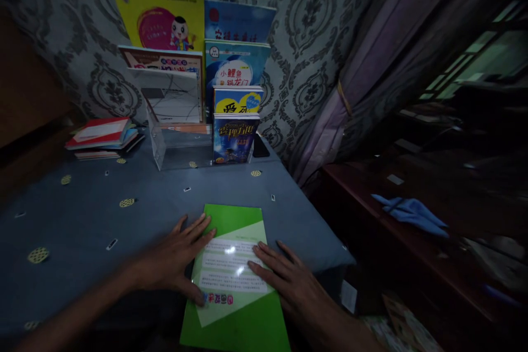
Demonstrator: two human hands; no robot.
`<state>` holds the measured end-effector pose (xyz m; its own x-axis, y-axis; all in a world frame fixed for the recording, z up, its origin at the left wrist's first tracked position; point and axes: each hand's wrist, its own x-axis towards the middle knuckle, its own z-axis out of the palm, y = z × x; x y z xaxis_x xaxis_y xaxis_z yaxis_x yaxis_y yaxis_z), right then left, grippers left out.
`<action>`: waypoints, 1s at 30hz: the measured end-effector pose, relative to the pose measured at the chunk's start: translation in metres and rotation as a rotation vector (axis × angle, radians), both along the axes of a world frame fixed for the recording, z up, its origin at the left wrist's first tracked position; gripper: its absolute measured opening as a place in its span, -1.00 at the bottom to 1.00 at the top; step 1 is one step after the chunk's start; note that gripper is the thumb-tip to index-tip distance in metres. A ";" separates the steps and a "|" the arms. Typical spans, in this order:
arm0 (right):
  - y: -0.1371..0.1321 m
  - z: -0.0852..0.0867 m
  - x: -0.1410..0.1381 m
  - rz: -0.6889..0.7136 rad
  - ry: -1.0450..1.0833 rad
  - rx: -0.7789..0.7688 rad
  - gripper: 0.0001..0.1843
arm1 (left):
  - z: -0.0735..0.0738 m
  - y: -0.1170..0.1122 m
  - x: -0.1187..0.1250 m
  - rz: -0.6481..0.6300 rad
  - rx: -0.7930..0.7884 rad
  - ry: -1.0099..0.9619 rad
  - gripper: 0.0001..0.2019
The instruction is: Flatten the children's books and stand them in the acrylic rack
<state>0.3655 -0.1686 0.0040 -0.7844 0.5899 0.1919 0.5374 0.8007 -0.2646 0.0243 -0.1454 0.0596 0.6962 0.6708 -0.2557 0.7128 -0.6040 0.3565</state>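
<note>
A green book (231, 220) with a pale printed panel lies flat at the table's front edge, its print upside down to me. My left hand (177, 256) rests on its left side, fingers spread and thumb on the cover. On the right edge of the cover lies my right hand (289, 280), its fingers stretched out. Beyond them stands a clear acrylic rack (159, 146) with books in tiers. It holds a yellow book (160, 11), a dark blue book (235, 143) at the front right, and several others between.
A stack of books (103, 135) with a red one on top sits at the back left of the blue tablecloth (160, 192). A dark phone (259, 147) lies behind the rack. To the right are a purple curtain (355, 77) and a blue cloth (412, 213) on dark red furniture.
</note>
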 end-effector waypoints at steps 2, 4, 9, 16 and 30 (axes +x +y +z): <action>0.005 0.005 0.002 0.018 -0.011 -0.003 -0.42 | 0.003 0.002 -0.003 -0.011 -0.027 -0.009 0.08; 0.010 0.013 0.003 0.038 0.001 -0.010 -0.48 | 0.008 0.005 -0.006 -0.002 -0.072 -0.031 0.06; 0.021 0.034 0.001 0.040 0.200 -0.032 -0.52 | 0.020 0.012 -0.016 0.074 -0.182 -0.190 -0.18; 0.038 0.054 -0.007 -0.004 0.474 -0.047 -0.57 | 0.019 0.021 -0.020 0.217 -0.254 -0.536 -0.49; 0.065 0.075 -0.017 -0.134 0.608 0.010 -0.66 | -0.006 0.046 0.002 0.412 0.101 -0.771 -0.65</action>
